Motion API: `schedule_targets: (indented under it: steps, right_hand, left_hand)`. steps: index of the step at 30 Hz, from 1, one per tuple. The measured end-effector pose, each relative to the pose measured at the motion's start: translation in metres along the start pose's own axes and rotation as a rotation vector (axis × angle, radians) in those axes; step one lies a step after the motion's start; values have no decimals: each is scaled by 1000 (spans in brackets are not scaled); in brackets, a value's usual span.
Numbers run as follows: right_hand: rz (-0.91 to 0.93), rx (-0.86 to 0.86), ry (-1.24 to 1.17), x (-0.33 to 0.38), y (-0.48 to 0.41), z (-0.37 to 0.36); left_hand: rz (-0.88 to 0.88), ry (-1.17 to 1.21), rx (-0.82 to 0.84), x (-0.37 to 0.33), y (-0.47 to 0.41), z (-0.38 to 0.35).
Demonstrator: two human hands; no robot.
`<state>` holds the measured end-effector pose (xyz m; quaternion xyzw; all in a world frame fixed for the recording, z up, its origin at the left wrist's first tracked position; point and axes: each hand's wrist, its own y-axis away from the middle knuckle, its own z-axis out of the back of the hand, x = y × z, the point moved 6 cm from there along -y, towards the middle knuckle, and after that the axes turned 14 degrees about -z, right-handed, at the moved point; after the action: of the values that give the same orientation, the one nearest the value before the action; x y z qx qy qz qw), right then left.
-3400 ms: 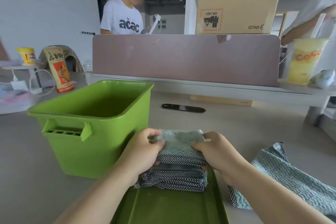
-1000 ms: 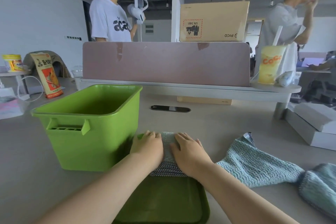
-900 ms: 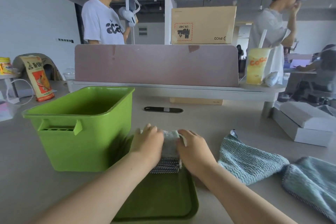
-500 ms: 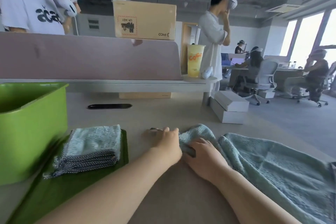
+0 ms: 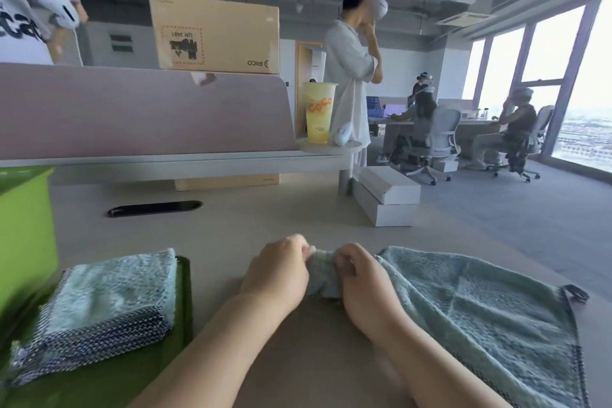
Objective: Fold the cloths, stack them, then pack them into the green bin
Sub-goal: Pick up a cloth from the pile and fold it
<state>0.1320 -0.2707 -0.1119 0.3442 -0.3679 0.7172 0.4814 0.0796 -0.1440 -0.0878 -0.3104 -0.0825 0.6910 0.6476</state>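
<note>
A stack of folded teal cloths [image 5: 109, 295] with dark checked edges lies on a green tray [image 5: 132, 378] at the lower left. Beside it, at the left edge, stands the green bin [image 5: 23, 225]. My left hand [image 5: 278, 270] and my right hand [image 5: 356, 275] are close together at the table's middle, both pinching a bunched corner of a teal cloth [image 5: 323, 275]. A larger teal cloth [image 5: 480, 318] lies spread flat to the right, reaching the table's right edge; whether it is the same piece I cannot tell.
A dark cable slot [image 5: 154, 208] sits in the table behind my hands. A pink divider [image 5: 145, 109] with a cardboard box [image 5: 215, 33] on top closes the back. A yellow drink cup [image 5: 319, 113] and white boxes [image 5: 387, 195] stand at the right. People stand and sit beyond.
My hands left the folded stack on the tray and moved right to the loose teal cloth, where they now pinch its corner. My view has swung right, so the bin is mostly out of frame.
</note>
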Motion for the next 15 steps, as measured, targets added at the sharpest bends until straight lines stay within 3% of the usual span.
schedule_targets:
  steps: [1,4,6,9,12,15]
  right_hand:
    - [-7,58,-91,6,2,-1]
    - [-28,448,-427,40,17,-16]
    - [67,612,-460,76,29,-23]
    - [215,647,-252,132,36,-41]
    - [301,577,-64,187,34,-56]
    - [182,506,-50,217,17,-69]
  left_hand:
    - [-29,33,-41,-6,-4,16]
    - [2,162,-127,-7,-11,72]
    - [111,327,-203,14,-8,103]
    - [339,850,-292,52,3,140]
    - [348,1168,-327,63,21,172]
    - [293,1436,-482,62,23,196]
